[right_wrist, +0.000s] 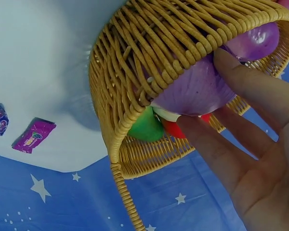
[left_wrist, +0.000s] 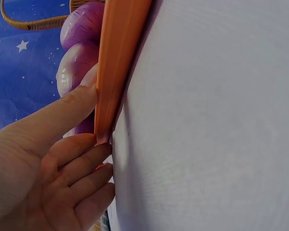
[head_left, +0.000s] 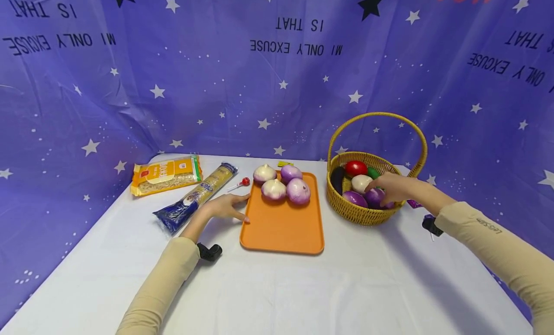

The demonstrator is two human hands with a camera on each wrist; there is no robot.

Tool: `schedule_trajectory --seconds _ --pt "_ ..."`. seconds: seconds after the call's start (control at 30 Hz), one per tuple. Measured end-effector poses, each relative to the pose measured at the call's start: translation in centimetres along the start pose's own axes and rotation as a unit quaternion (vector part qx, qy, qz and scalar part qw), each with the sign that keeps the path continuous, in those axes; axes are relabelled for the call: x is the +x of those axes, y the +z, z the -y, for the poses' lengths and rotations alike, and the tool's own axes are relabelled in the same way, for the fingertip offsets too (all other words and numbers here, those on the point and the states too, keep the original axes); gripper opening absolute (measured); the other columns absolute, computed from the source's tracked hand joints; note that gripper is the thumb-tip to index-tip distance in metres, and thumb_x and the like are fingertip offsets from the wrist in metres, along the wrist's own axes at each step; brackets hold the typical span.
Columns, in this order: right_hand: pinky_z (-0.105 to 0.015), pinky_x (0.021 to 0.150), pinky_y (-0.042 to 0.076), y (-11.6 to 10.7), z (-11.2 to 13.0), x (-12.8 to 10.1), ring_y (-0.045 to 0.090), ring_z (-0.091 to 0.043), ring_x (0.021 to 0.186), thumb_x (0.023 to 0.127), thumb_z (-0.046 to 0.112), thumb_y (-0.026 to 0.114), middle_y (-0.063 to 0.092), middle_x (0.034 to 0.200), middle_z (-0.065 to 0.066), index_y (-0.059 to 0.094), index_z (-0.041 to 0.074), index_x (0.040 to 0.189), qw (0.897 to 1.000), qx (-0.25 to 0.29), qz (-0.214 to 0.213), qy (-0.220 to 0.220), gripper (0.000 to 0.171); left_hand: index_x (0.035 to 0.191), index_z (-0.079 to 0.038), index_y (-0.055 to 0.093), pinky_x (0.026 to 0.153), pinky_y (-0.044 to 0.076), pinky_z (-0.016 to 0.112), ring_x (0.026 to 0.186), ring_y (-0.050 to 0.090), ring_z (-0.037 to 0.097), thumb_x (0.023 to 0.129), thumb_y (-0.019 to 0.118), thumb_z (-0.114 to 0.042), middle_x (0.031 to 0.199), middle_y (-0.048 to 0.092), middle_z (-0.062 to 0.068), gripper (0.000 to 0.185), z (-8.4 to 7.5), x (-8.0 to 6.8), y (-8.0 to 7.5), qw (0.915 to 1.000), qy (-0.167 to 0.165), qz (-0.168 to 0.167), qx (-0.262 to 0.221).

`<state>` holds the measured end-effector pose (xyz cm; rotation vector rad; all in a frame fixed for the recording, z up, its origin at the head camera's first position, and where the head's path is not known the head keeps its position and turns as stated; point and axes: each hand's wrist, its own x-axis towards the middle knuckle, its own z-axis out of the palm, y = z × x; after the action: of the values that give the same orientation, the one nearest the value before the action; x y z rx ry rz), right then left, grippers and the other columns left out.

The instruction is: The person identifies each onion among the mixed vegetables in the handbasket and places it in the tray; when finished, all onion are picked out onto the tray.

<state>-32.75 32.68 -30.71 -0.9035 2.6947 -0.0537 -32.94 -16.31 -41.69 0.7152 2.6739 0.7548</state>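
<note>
Head view, left fingers (head_left: 237, 211) flat against orange tray (head_left: 282, 229), right fingers (head_left: 377, 188) cupping purple onion (head_left: 374, 197), basket rim (head_left: 346, 210) between.

In the head view, the right hand (head_left: 387, 188) covers part of a purple onion (head_left: 375, 197) in the basket (head_left: 368, 214), so the grip itself is hidden. The basket wall hides the lower parts of the vegetables inside. A small yellow item (head_left: 285, 163) behind the orange tray (head_left: 283, 229) is too small to identify. In the left wrist view, the tray's edge blocks most of the onions (left_wrist: 79, 53).
</note>
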Motion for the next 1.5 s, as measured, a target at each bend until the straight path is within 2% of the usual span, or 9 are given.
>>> schedule_trajectory --seconds 0.2,0.43,0.6,0.77,0.97,1.2,1.4,1.5 --pt "-0.031 0.069 0.057 -0.1 -0.2 -0.5 0.062 -0.021 0.087 0.075 0.000 0.078 0.068 0.107 -0.015 0.065 -0.001 0.120 1.000 -0.002 -0.027 -0.011 0.047 0.148 -0.004 0.036 0.114 0.023 0.050 0.138 0.031 0.037 0.081 0.078 -0.040 0.148 0.040 0.017 0.087 -0.1 0.0 0.0 1.0000 0.001 0.001 -0.001" --pt "-0.031 0.068 0.058 -0.5 0.4 -1.5 0.063 -0.022 0.087 0.077 -0.004 0.076 0.066 0.113 -0.017 0.063 -0.001 0.123 0.998 0.023 -0.065 -0.010 0.049 0.147 0.000 0.037 0.113 0.025 0.050 0.136 0.033 0.039 0.080 0.079 -0.038 0.147 0.040 0.020 0.087 -0.1 -0.1 -0.1 0.9998 0.021 -0.006 0.000" --pt "-0.037 0.073 0.058 -0.7 1.4 -2.1 0.065 -0.025 0.089 0.076 -0.003 0.078 0.067 0.112 -0.015 0.064 0.002 0.123 0.993 0.002 -0.121 -0.013 0.049 0.147 -0.001 0.037 0.113 0.025 0.050 0.136 0.033 0.039 0.080 0.078 -0.038 0.147 0.040 0.019 0.087 -0.1 0.0 -0.1 0.9998 0.020 -0.008 0.003" --pt "-0.046 0.079 0.056 -0.4 2.2 -2.3 0.064 -0.032 0.097 0.075 -0.002 0.080 0.064 0.120 -0.017 0.063 0.001 0.124 0.978 -0.001 -0.201 -0.048 0.052 0.147 -0.002 0.036 0.113 0.024 0.050 0.137 0.032 0.039 0.080 0.078 -0.038 0.147 0.040 0.019 0.087 -0.1 0.0 -0.2 0.9999 0.013 -0.005 0.000" --pt "-0.045 0.076 0.055 0.7 3.0 -1.0 0.064 -0.027 0.095 0.078 0.005 0.080 0.065 0.121 -0.014 0.060 0.003 0.128 0.954 0.043 -0.285 -0.085 0.054 0.148 -0.003 0.036 0.114 0.024 0.049 0.137 0.032 0.037 0.080 0.078 -0.037 0.147 0.040 0.017 0.086 0.2 0.0 0.0 0.9999 0.012 -0.004 -0.011" --pt "-0.045 0.083 0.055 1.8 4.8 1.3 0.060 -0.034 0.111 0.080 0.006 0.078 0.062 0.126 -0.013 0.058 0.007 0.132 0.939 0.125 -0.303 -0.100 0.056 0.148 -0.004 0.036 0.113 0.024 0.049 0.137 0.032 0.037 0.080 0.078 -0.038 0.147 0.041 0.017 0.086 0.1 0.0 0.1 0.9999 0.009 -0.004 -0.008" --pt "-0.045 0.081 0.056 2.1 6.9 3.1 0.063 -0.030 0.104 0.080 0.006 0.078 0.061 0.128 -0.013 0.057 0.009 0.134 0.927 0.151 -0.326 -0.109 0.058 0.148 -0.004 0.036 0.114 0.023 0.050 0.137 0.031 0.038 0.080 0.078 -0.039 0.148 0.040 0.017 0.087 -0.1 -0.1 0.0 1.0000 0.008 -0.003 -0.004" --pt "-0.046 0.084 0.055 2.2 8.0 4.1 0.062 -0.030 0.107 0.082 0.004 0.076 0.059 0.130 -0.012 0.057 0.008 0.135 0.922 0.183 -0.319 -0.123 0.057 0.148 -0.004 0.036 0.114 0.023 0.050 0.137 0.031 0.039 0.080 0.078 -0.038 0.148 0.039 0.018 0.087 -0.2 -0.2 -0.1 0.9999 0.008 -0.002 -0.007"
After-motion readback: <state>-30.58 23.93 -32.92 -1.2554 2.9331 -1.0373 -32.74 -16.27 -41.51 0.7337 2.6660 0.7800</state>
